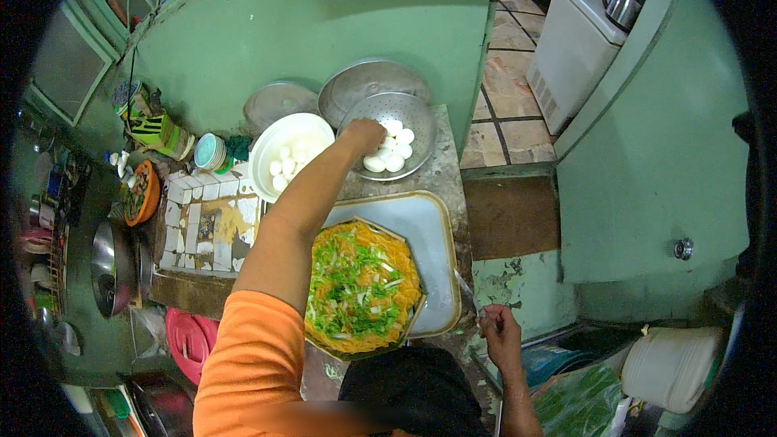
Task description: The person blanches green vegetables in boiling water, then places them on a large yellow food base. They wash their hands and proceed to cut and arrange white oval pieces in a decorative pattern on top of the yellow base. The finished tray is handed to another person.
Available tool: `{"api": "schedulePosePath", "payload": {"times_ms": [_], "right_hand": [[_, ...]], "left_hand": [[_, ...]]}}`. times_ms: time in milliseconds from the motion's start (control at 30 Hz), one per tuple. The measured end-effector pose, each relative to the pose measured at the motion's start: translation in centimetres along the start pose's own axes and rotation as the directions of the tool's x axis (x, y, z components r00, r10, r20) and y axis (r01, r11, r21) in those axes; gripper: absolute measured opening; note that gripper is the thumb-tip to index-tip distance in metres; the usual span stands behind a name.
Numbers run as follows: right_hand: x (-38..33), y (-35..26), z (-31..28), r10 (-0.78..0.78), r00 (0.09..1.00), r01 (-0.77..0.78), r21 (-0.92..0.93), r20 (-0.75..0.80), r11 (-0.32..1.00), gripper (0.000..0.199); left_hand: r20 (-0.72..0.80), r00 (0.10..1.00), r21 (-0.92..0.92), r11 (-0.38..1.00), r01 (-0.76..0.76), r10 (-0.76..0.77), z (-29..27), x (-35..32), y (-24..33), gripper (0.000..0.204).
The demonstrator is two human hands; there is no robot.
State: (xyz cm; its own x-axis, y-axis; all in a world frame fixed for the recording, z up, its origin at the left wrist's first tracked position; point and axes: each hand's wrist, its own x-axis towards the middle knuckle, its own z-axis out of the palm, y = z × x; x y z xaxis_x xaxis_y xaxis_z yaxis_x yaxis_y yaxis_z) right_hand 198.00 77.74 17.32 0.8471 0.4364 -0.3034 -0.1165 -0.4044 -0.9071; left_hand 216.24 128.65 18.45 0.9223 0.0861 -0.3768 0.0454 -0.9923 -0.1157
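Note:
My left hand (pixel 364 136) reaches into a metal colander (pixel 422 133), beside several peeled white eggs (pixel 394 155). Its fingers look curled in, and what they hold, if anything, is hidden. My right hand (pixel 500 330) is closed around a knife (pixel 464 285) at the right edge of the counter, blade toward the tray. Before me, a many-sided platter of orange-yellow noodles (pixel 405 263) topped with chopped greens (pixel 348 279) rests on a pale blue-grey tray (pixel 441 295). Left of the colander, a white bowl (pixel 261 166) contains more white eggs (pixel 289 163), partly behind my forearm.
Round metal lids or pans (pixel 279 101) lean against the green wall. A broken-tiled sink (pixel 194 222) is at left, near stacked bowls (pixel 210 150) and an orange basin (pixel 144 194). A pink lid (pixel 190 344) lies lower left; a white container (pixel 672 364) stands lower right.

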Motion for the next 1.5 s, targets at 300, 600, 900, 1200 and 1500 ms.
{"api": "schedulePosePath", "payload": {"times_ms": [300,600,900,1200,1500], "right_hand": [[4.2,0.0,1.1,-0.177,0.983,0.177,-0.011,0.052,0.984,0.018],[4.1,-1.3,2.5,-0.003,0.994,0.001,0.022,0.106,1.0,0.024],[1.2,-4.7,9.8,-0.081,0.991,0.057,0.203,0.109,0.978,0.02],[-4.9,-5.3,18.5,-0.151,0.988,0.135,-0.281,-0.033,0.95,0.023],[4.2,-12.2,22.8,-0.384,0.922,0.269,-0.811,0.059,0.52,0.033]], "left_hand": [[0.275,0.961,-0.043,0.999,-0.008,0.019,0.4,-0.4,-0.4,0.039],[-0.184,0.972,-0.764,0.644,-0.05,-0.143,-1.3,-7.5,-2.3,0.038],[-0.001,0.904,0.019,-0.904,-0.426,-0.427,2.7,-25.8,4.1,0.025],[0.253,0.939,-0.2,-0.962,-0.184,-0.232,18.1,-46.3,4.5,0.026],[0.069,0.954,-0.516,-0.829,-0.216,-0.292,19.3,-52.6,1.9,0.052]]}}
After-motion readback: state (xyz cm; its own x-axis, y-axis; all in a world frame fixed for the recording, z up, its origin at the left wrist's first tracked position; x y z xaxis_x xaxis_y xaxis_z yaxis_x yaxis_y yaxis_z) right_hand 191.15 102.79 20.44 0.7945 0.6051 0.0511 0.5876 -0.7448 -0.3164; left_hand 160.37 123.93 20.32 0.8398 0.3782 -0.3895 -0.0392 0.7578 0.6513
